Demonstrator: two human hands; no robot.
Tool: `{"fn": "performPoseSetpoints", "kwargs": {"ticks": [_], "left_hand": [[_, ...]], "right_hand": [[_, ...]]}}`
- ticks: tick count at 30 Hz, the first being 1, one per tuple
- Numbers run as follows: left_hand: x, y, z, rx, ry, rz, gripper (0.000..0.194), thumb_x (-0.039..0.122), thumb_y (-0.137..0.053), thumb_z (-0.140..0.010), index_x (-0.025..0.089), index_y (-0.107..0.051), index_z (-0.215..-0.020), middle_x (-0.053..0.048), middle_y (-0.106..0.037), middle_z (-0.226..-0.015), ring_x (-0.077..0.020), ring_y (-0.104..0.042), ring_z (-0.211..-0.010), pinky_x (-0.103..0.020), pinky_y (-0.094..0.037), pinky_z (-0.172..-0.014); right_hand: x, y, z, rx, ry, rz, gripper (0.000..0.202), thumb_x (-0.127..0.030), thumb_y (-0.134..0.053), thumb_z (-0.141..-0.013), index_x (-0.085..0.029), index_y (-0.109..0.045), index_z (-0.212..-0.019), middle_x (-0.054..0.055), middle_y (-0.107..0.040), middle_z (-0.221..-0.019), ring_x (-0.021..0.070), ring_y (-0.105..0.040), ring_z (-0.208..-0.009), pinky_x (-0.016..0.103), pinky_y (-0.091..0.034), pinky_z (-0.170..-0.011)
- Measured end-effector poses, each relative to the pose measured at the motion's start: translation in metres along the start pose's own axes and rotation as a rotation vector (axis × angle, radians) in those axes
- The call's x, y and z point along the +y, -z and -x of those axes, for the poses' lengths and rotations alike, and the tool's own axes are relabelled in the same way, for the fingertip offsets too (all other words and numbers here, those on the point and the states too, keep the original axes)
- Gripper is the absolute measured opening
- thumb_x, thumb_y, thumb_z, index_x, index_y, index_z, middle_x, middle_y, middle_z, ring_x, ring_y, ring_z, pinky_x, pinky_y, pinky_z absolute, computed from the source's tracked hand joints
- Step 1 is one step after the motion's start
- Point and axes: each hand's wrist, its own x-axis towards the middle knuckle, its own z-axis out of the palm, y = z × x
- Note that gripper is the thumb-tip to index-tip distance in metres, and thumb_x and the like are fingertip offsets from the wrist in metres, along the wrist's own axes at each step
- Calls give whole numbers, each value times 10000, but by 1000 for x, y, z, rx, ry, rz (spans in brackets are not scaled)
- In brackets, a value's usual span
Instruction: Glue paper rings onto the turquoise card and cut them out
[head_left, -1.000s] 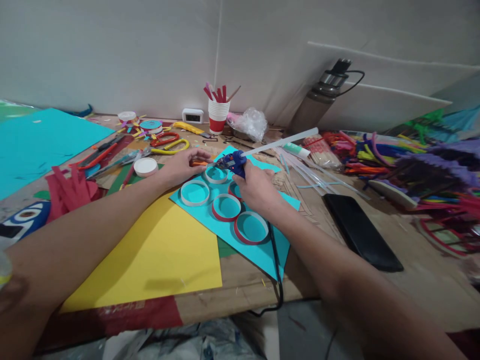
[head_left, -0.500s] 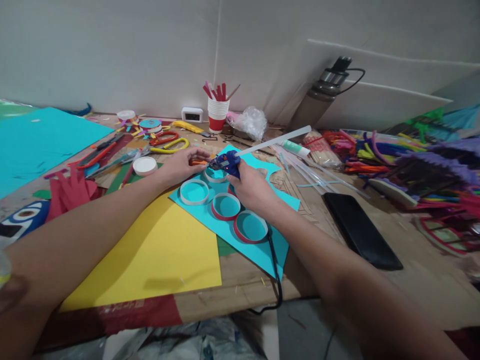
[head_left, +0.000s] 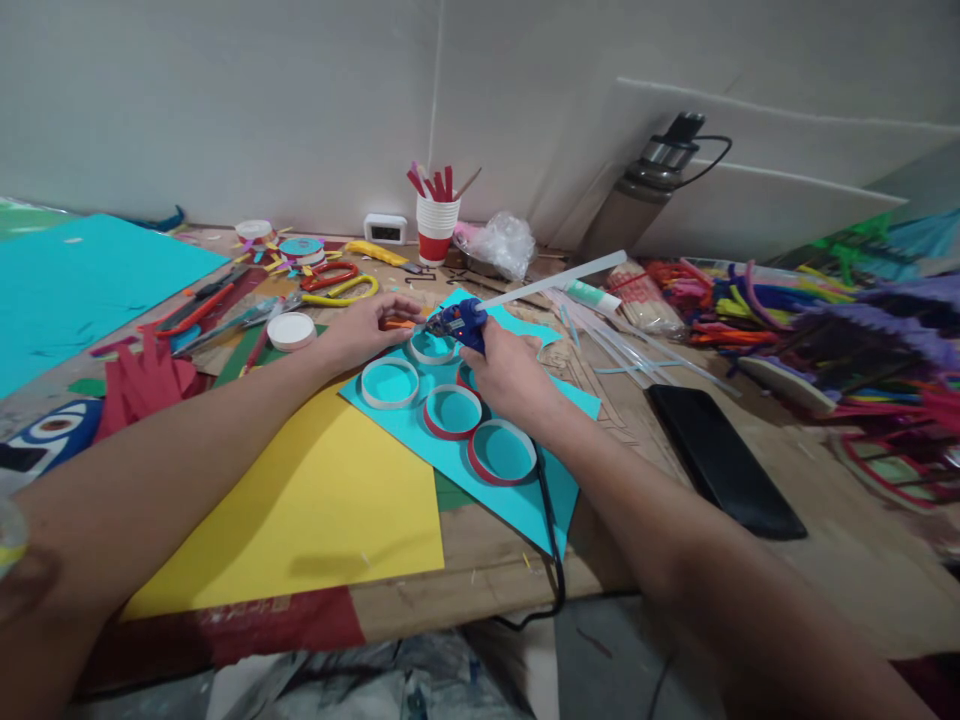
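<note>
In my right hand (head_left: 510, 368) is a blue hot glue gun (head_left: 463, 324), a long translucent glue stick (head_left: 559, 278) jutting from its back. Its nozzle is over the rearmost paper ring (head_left: 433, 350) on a turquoise sheet (head_left: 544, 522). My left hand (head_left: 375, 328) lies beside that ring, fingers apart and slightly bent, thumb close to its rim; whether they touch I cannot tell. Something orange (head_left: 397, 324) shows between thumb and fingers. Nearer stand a white ring (head_left: 390, 404) and two red-sided rings (head_left: 450, 434) (head_left: 504, 482); another is partly hidden by my right hand.
A yellow sheet (head_left: 322, 510) lies at the front left. Scissors (head_left: 341, 292), a yellow cutter (head_left: 379, 252) and a paper cup (head_left: 437, 225) stand or lie behind. On the right are a black phone (head_left: 724, 460), a bottle (head_left: 637, 195) and pipe cleaners (head_left: 750, 305). The gun's black cord (head_left: 559, 575) hangs over the front edge.
The glue gun and my right hand have shifted slightly to the right, the nozzle a little away from my left fingers. My left hand and the rings stay put.
</note>
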Motion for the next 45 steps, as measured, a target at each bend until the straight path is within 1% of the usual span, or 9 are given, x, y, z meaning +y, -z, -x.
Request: {"fn": "performPoseSetpoints", "kwargs": {"ticks": [7,11,16,22,27,32,36,41,45], "left_hand": [[2,0,0,14,-5,-11,293,240,-749,-746,211,-691,-1032,-62,-757,-1117,-236,-692,-1070,-414,-537,-1006],[1,0,-1,8,-6,-1,294,247,-755,-735,205,-694,-1020,-73,-752,-1114,-241,-695,-1053,-407,-546,-990],[-1,0,-2,-1,-24,11,301,246,-751,-736,194,-683,-1025,-84,-754,-1105,-251,-693,-1065,-414,-543,-989],[1,1,-1,-11,16,21,337,264,-791,-718,197,-687,-1031,-93,-748,-1133,-254,-692,-1072,-413,-538,-998],[3,1,-1,4,8,2,323,257,-794,-711,200,-703,-1016,-88,-751,-1112,-260,-695,-1064,-413,-536,-1003],[-3,2,-2,-21,-15,21,348,295,-789,-724,200,-698,-1046,-95,-741,-1134,-262,-691,-1066,-418,-541,-987],[-7,3,-2,-31,-18,19,387,334,-783,-739,202,-688,-1090,-98,-730,-1169,-258,-682,-1083,-408,-540,-980],[-7,3,-2,-19,-26,12,396,341,-794,-731,200,-697,-1088,-101,-734,-1162,-266,-680,-1083,-407,-541,-968],[-9,3,-3,-30,-38,9,398,335,-778,-749,189,-687,-1107,-106,-730,-1165,-266,-681,-1080,-423,-537,-973]], "right_hand": [[-2,-3,0,-7,47,-27,257,-281,-448,-970,-130,-548,-1152,155,-719,-1003,342,-632,-996,440,-352,-891],[-2,-3,2,-18,47,-61,266,-296,-462,-974,-140,-557,-1168,138,-725,-989,346,-623,-1030,428,-350,-895],[-1,2,6,-53,61,-145,290,-259,-469,-963,-142,-555,-1213,122,-729,-989,305,-635,-995,394,-360,-888],[3,8,5,-18,40,-103,261,-256,-458,-952,-134,-560,-1159,146,-718,-1017,328,-619,-1013,427,-346,-906],[3,4,4,-51,64,-120,249,-277,-459,-960,-152,-564,-1149,138,-721,-1034,319,-628,-1001,392,-365,-861],[1,0,0,-35,46,-121,232,-264,-467,-964,-151,-558,-1144,130,-727,-987,319,-637,-989,410,-360,-881],[1,0,-1,-21,34,-112,234,-271,-458,-968,-148,-553,-1143,140,-719,-989,328,-632,-989,420,-364,-873],[3,-2,-1,-1,31,-100,222,-286,-463,-963,-153,-554,-1117,141,-711,-983,337,-626,-979,431,-360,-873],[2,-3,-1,-21,50,-126,220,-274,-466,-961,-155,-553,-1124,128,-718,-977,327,-626,-991,423,-353,-885]]}}
